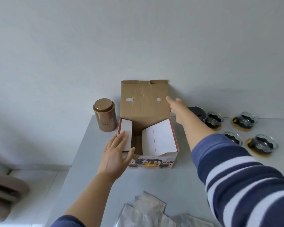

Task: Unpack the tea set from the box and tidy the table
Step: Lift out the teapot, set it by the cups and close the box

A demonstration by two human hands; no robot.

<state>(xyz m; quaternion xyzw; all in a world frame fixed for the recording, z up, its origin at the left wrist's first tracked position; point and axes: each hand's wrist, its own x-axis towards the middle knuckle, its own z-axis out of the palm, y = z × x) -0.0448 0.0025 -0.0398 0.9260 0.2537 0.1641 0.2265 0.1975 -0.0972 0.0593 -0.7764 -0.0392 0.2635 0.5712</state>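
An open brown cardboard box with a printed tea-set picture on its near face (pixel 152 162) stands on the pale grey table (pixel 154 185), close to the far edge by the white wall. Its big lid flap (pixel 143 99) stands upright at the back, and two white side flaps slope inward over a dark gap in the middle; I cannot see what, if anything, is inside.

The person's left hand (pixel 116 154) lies flat and open, fingers spread, resting against the left white flap (pixel 126 136) and the box's near-left corner, gripping nothing. The right hand (pixel 176 108), on an arm in a blue-and-white striped sleeve (pixel 236 174), reaches to the right edge of the upright lid flap, fingers loosely extended; it touches or nearly touches the cardboard, and I cannot tell whether it has hold of it.

Just left of the box stands a round gold metal tin with a lid (pixel 105 114). To the right, well clear of the box, several small glass cups with dark holders (pixel 245 120) sit on the table, some on round tan coasters (pixel 256 151). Near the front edge lie crumpled silvery plastic bags (pixel 147 210).
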